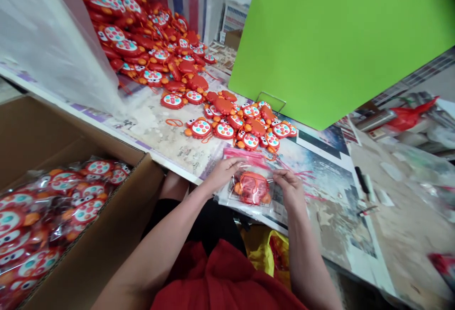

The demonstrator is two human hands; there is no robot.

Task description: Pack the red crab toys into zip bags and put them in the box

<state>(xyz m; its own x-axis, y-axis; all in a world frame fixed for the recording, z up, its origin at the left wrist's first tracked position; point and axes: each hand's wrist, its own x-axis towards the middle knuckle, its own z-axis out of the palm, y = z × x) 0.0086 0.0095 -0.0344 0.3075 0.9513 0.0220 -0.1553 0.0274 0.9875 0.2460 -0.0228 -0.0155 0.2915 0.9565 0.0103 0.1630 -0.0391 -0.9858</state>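
Observation:
A red crab-shaped toy [251,187] lies face down inside a clear plastic bag [239,201] at the table's near edge. My left hand [223,171] grips the bag's upper left side, fingers curled over it. My right hand [290,184] pinches the bag's right edge beside the toy. A thin stack of pink-topped empty bags [245,154] lies just beyond my hands.
Several loose crab toys [245,125] sit past the bags, with a large heap [142,35] at the far left. A cardboard box [117,224] of bagged toys stands at my left. A green board [337,35] rises at the right. A black pen [361,178] lies on the table [337,205].

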